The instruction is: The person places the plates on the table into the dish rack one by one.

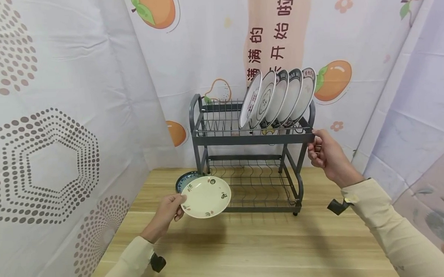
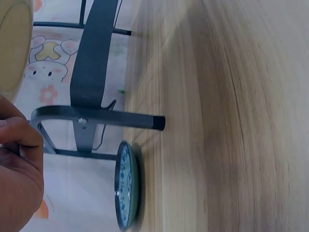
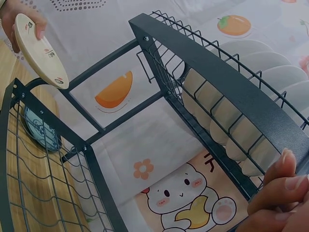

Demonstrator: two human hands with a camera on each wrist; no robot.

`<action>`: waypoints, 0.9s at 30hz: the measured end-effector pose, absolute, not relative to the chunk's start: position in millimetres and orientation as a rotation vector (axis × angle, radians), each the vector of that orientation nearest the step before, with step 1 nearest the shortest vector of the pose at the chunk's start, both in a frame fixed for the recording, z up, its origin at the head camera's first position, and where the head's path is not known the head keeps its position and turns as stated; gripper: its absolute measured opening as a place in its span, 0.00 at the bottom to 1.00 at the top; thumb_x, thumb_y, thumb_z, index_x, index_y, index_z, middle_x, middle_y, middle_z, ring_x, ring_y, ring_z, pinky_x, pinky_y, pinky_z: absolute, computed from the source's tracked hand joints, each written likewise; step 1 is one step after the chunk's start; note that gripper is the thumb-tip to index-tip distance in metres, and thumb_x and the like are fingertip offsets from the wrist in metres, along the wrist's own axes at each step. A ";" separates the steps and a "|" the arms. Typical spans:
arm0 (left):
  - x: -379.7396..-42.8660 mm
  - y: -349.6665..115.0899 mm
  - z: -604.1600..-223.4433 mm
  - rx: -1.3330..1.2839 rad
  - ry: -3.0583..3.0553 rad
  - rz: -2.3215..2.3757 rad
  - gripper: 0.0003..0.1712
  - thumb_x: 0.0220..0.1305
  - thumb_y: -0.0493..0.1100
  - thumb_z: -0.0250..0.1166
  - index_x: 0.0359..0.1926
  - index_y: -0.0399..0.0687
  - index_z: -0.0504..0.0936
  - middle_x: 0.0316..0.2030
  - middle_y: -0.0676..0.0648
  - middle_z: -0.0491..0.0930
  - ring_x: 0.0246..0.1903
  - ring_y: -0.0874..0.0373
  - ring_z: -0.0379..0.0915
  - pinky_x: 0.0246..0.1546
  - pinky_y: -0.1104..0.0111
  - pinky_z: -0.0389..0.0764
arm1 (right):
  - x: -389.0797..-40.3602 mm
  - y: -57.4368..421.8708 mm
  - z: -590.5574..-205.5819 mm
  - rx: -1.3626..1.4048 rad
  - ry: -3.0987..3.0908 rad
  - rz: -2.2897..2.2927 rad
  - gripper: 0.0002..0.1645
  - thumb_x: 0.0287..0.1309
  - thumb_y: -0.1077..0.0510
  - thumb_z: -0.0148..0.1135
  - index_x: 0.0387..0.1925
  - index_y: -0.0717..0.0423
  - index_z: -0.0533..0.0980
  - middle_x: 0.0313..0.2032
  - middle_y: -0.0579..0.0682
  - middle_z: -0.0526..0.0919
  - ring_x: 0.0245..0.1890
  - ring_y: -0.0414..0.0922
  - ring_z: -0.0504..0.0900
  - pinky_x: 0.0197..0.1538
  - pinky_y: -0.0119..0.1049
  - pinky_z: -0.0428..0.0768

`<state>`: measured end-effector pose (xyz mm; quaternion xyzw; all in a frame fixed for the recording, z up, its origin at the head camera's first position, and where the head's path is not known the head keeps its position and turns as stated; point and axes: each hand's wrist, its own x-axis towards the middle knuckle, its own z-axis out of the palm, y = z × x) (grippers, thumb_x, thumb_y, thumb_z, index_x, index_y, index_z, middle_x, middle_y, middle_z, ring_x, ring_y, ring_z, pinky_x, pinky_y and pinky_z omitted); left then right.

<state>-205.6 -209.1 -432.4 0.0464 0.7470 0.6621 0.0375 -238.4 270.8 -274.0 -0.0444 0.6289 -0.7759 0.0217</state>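
My left hand (image 1: 168, 211) pinches the left rim of a cream plate (image 1: 206, 197) with small printed motifs, held above the table in front of the rack's lower left. With the right hand (image 1: 327, 154) I grip the right front corner of the dark grey two-tier dish rack (image 1: 251, 140). Several white plates (image 1: 251, 100) stand on edge in the right half of its upper tier. Behind the cream plate, a blue patterned dish (image 1: 186, 179) is partly hidden; the left wrist view shows this dish (image 2: 126, 186) on the table beside a rack foot.
The rack's lower wire shelf (image 1: 253, 190) sits just above the wooden table (image 1: 269, 243). A printed curtain (image 1: 211, 41) hangs close behind the rack, and another patterned curtain (image 1: 61, 160) bounds the left side.
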 end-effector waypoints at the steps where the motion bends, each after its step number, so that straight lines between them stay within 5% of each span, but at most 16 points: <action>1: -205.5 -207.5 -432.9 0.143 2.292 2.027 0.17 0.75 0.42 0.55 0.29 0.37 0.78 0.18 0.49 0.68 0.16 0.61 0.63 0.18 0.74 0.66 | -238.4 270.6 -273.8 -0.139 1.956 -2.401 0.29 0.77 0.43 0.47 0.21 0.54 0.72 0.17 0.43 0.73 0.13 0.35 0.67 0.15 0.26 0.63; 27: -196.6 -176.1 -434.1 0.273 2.247 1.921 0.18 0.78 0.44 0.53 0.32 0.37 0.79 0.19 0.50 0.71 0.17 0.61 0.64 0.18 0.73 0.67 | -236.7 272.1 -272.6 -0.153 1.900 -2.346 0.31 0.78 0.40 0.44 0.23 0.53 0.73 0.16 0.44 0.73 0.12 0.36 0.66 0.16 0.28 0.63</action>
